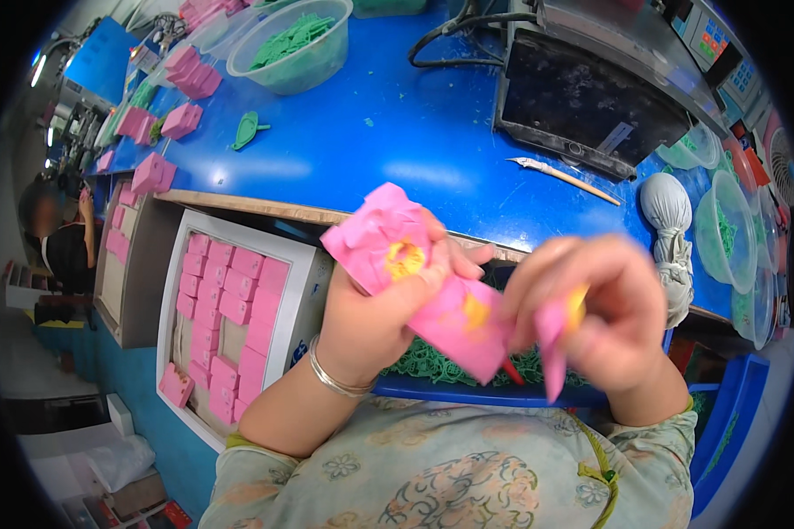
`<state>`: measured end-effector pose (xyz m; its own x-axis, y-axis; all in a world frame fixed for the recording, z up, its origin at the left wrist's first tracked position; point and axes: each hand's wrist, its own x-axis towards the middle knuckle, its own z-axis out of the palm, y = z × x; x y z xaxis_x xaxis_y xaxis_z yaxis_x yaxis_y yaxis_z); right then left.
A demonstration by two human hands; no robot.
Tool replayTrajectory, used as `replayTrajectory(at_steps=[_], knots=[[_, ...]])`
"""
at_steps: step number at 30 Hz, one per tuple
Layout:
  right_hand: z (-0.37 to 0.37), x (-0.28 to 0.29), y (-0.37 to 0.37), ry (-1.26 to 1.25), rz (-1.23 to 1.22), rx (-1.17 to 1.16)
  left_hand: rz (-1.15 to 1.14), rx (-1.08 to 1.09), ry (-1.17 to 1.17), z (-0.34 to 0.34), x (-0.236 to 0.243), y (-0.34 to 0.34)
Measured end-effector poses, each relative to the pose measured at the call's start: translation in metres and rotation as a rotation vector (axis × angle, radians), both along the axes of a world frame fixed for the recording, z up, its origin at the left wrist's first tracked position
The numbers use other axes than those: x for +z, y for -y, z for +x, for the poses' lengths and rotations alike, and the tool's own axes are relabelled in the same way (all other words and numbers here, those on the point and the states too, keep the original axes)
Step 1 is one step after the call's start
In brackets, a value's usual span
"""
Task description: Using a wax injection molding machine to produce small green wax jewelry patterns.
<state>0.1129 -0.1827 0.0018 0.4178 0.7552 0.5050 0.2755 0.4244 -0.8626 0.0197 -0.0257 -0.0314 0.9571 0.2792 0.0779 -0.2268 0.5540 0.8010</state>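
Note:
My left hand (388, 304) is closed around a floppy pink rubber mold (375, 234), its thumb pressed on the surface. Yellow patches stain the mold's inner face, and it lies spread open, slanting down toward my right hand. My right hand (604, 304) pinches a smaller pink piece with yellow on it (551, 339); motion blurs the fingers and the piece. Whether this piece is still joined to the mold cannot be made out. Below both hands, a blue tray (468, 391) holds a heap of green pieces (432, 359). A thin red item (513, 371) shows beside the mold's lower end.
Left, a white-rimmed box (175, 291) holds several pink blocks. On the blue table (370, 115) are a clear tub (304, 75) of green pieces, a wooden-handled knife (569, 181), a grey tied cloth bag (668, 220) and a dark machine (595, 97). A person (66, 234) sits far left.

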Motion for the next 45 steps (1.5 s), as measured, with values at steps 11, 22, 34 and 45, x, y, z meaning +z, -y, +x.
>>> replayTrajectory(at_steps=[11, 22, 34, 45], knots=[[0.020, -0.002, 0.008, 0.811, -0.692, -0.706, 0.959, -0.756, 0.307, -0.037, 0.004, -0.015], [0.027, -0.007, 0.094, 0.745, -0.968, -1.213, -0.563, -0.455, -0.182, -0.041, -0.026, 0.000], [-0.023, -0.032, 0.042, 0.601, -0.276, -0.376, -0.391, -0.257, -0.471, -0.011, -0.014, 0.016], [-0.024, -0.029, 0.059, 0.600, -0.330, -0.397, -0.354, -0.500, -0.236, -0.029, -0.053, 0.001]])
